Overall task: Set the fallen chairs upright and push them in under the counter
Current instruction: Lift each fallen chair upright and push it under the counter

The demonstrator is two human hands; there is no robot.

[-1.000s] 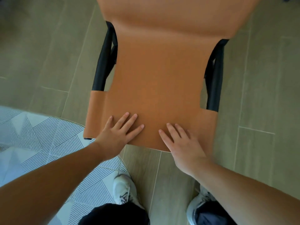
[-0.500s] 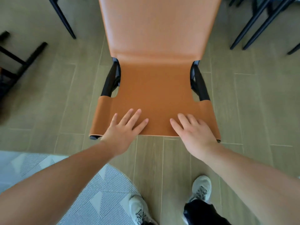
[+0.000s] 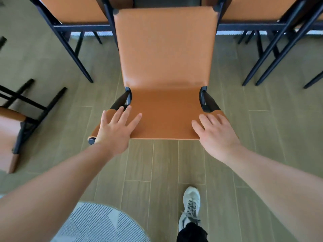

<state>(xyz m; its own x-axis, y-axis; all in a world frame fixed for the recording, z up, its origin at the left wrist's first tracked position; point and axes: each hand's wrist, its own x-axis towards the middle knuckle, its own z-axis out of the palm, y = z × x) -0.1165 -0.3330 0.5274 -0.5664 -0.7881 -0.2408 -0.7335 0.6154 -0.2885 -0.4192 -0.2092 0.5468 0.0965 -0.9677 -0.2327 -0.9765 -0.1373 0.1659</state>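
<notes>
Both the left hand (image 3: 114, 131) and the right hand (image 3: 215, 132) lie flat, fingers spread, on the orange chair (image 3: 166, 67) backrest's top edge. It stands upright between two tucked-in chairs; the rigid frame probably slides easily, pushed there

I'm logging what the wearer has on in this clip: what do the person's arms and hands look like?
Both forearms are bare up to the frame edge, with no sleeve showing. The left hand and right hand wear no gloves, and no rings, watch or bracelet show.
</notes>
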